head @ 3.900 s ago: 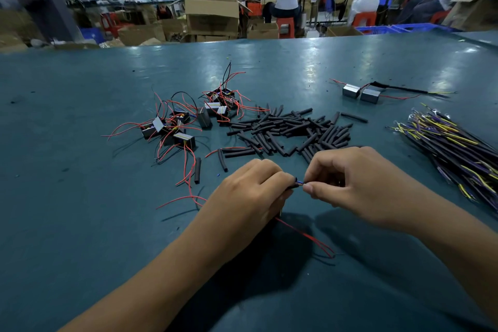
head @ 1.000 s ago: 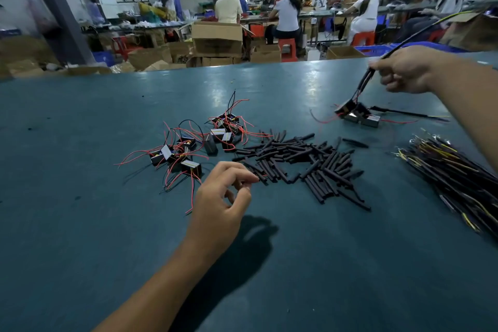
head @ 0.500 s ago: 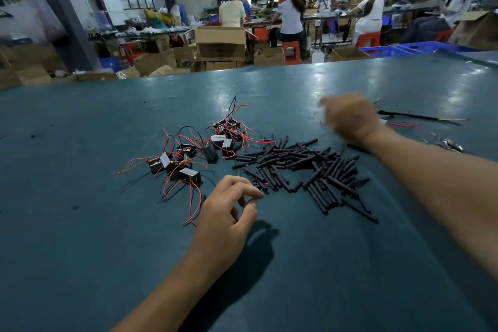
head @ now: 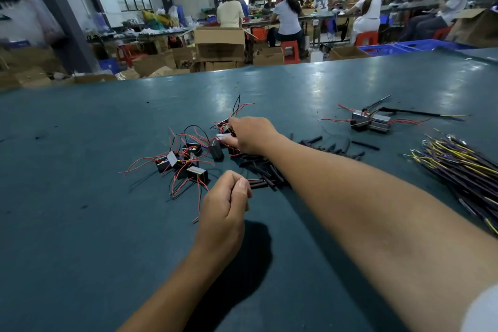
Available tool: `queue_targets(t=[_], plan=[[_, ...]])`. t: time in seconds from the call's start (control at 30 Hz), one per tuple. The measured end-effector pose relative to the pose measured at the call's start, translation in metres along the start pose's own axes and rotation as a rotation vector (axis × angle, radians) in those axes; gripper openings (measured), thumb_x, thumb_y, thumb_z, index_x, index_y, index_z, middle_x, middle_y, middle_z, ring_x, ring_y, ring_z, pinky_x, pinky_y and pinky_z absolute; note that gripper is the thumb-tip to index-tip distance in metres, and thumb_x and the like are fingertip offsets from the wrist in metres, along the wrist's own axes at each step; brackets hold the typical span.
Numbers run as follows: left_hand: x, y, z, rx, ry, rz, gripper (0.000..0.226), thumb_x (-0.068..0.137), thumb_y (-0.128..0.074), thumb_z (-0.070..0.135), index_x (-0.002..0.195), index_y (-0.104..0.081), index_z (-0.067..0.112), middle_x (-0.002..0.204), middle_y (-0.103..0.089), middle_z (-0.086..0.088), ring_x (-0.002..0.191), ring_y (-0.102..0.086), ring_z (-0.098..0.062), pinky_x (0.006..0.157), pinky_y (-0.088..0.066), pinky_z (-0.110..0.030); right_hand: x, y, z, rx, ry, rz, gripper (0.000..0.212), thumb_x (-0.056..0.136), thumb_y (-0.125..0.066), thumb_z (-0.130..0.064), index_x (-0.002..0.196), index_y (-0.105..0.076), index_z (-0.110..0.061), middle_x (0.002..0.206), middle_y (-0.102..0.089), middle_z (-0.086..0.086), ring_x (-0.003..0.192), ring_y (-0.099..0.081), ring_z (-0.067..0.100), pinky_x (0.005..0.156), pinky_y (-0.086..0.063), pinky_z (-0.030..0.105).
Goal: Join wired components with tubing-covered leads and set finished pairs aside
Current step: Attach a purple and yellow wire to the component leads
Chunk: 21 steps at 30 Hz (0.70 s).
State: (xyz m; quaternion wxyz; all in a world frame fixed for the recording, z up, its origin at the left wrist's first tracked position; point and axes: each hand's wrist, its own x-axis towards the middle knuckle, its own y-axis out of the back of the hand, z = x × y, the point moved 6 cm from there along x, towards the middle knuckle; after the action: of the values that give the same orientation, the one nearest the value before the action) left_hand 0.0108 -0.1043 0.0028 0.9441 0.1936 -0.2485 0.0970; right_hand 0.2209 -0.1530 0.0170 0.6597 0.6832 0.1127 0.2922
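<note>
Two bare hands over teal worktable (head: 80,224). Right hand (head: 253,135), seconds ago placing finished pair far right, now reaching across onto heap of small black boxy components with red leads (head: 188,162), fingers curled at one box; firm hold not discernible. Left hand (head: 223,202) loosely curled near heap, apparently holding nothing. Finished pairs (head: 370,121) set aside far right: next cycle starting. Short black tubing pieces (head: 266,178) under right forearm; bundled purple-yellow wires (head: 458,167) at right edge.

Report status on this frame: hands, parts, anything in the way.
Right hand reaching into small black boxed components with red leads, grip unclear. Left hand curled, contents unclear. Finished pairs set aside far right. Black tubing pieces lie under right forearm.
</note>
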Motion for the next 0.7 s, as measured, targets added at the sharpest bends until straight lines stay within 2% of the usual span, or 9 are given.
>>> queue_targets(t=[0.13,0.2,0.3,0.37,0.43,0.5,0.57,0.67,0.7], plan=[[0.0,-0.001,0.001,-0.02,-0.023,-0.014,0.027,0.094,-0.041,0.024,0.077,-0.051,0.005,0.067,-0.051,-0.009,0.064,-0.047,-0.027,0.061,-0.039,-0.043,0.006,-0.014,-0.009,0.038,-0.002,-0.224,0.046,0.089,-0.061,-0.056,0.107,-0.058,-0.013,0.117,-0.064,0.012,0.106,-0.059,0.032,0.071,-0.042,0.036],[0.0,0.001,0.003,-0.026,-0.05,-0.019,0.03,0.09,-0.04,0.029,0.074,-0.049,0.005,0.066,-0.049,-0.009,0.064,-0.046,-0.028,0.061,-0.038,-0.044,0.005,-0.011,-0.013,0.001,0.023,-0.225,0.047,0.083,-0.069,-0.055,0.103,-0.06,-0.014,0.114,-0.065,0.01,0.105,-0.06,0.032,0.071,-0.043,0.034],[0.003,0.004,-0.001,0.009,-0.04,0.01,0.029,0.09,-0.04,0.029,0.071,-0.046,0.007,0.065,-0.047,-0.012,0.064,-0.045,-0.03,0.061,-0.038,-0.048,0.006,0.009,-0.016,0.052,0.008,-0.123,0.056,0.083,-0.067,-0.062,0.099,-0.061,-0.009,0.103,-0.067,0.01,0.095,-0.062,0.03,0.068,-0.045,0.034],[0.005,0.008,-0.007,0.018,0.003,0.048,0.026,0.091,-0.043,0.022,0.068,-0.044,0.009,0.062,-0.046,-0.011,0.062,-0.044,-0.026,0.061,-0.038,-0.045,0.005,0.036,-0.013,0.345,-0.078,0.005,0.06,0.084,-0.063,-0.068,0.079,-0.063,-0.007,0.077,-0.066,0.006,0.071,-0.061,0.022,0.06,-0.045,0.03],[0.006,0.011,-0.013,0.0,0.051,0.083,0.025,0.09,-0.045,0.021,0.067,-0.046,0.011,0.058,-0.045,0.0,0.057,-0.041,-0.014,0.057,-0.037,-0.033,0.002,0.068,-0.005,0.747,-0.172,0.159,0.056,0.087,-0.063,-0.063,0.063,-0.056,-0.012,0.059,-0.054,0.001,0.052,-0.047,0.015,0.049,-0.038,0.025],[0.007,0.014,-0.02,-0.01,0.094,0.118,0.025,0.091,-0.048,0.024,0.069,-0.05,0.012,0.059,-0.05,0.008,0.056,-0.043,-0.006,0.055,-0.038,-0.024,-0.005,0.092,0.004,1.132,-0.259,0.239,0.053,0.09,-0.062,-0.06,0.066,-0.054,-0.014,0.056,-0.048,0.001,0.047,-0.04,0.014,0.044,-0.032,0.024],[0.008,0.017,-0.028,-0.024,0.149,0.155,0.021,0.095,-0.053,0.022,0.075,-0.054,0.015,0.064,-0.055,0.012,0.06,-0.048,-0.005,0.058,-0.043,-0.026,-0.017,0.112,0.007,1.418,-0.282,0.226,0.05,0.092,-0.059,-0.059,0.073,-0.059,-0.013,0.055,-0.049,-0.002,0.046,-0.04,0.013,0.045,-0.028,0.022],[0.007,0.02,-0.033,-0.096,0.231,0.206,0.008,0.093,-0.065,0.016,0.094,-0.057,0.02,0.08,-0.06,0.013,0.066,-0.052,-0.001,0.054,-0.048,-0.019,-0.046,0.132,0.002,1.556,-0.223,0.18,0.049,0.094,-0.054,-0.061,0.078,-0.061,-0.015,0.058,-0.051,-0.003,0.049,-0.044,0.013,0.048,-0.03,0.023],[0.006,0.021,-0.03,-0.089,0.232,0.212,0.018,0.091,-0.069,0.017,0.102,-0.056,0.02,0.091,-0.06,0.008,0.07,-0.054,0.001,0.054,-0.048,-0.015,-0.058,0.133,-0.002,1.602,-0.193,0.143,0.049,0.094,-0.052,-0.061,0.078,-0.062,-0.015,0.059,-0.051,-0.002,0.05,-0.044,0.014,0.049,-0.03,0.023]])
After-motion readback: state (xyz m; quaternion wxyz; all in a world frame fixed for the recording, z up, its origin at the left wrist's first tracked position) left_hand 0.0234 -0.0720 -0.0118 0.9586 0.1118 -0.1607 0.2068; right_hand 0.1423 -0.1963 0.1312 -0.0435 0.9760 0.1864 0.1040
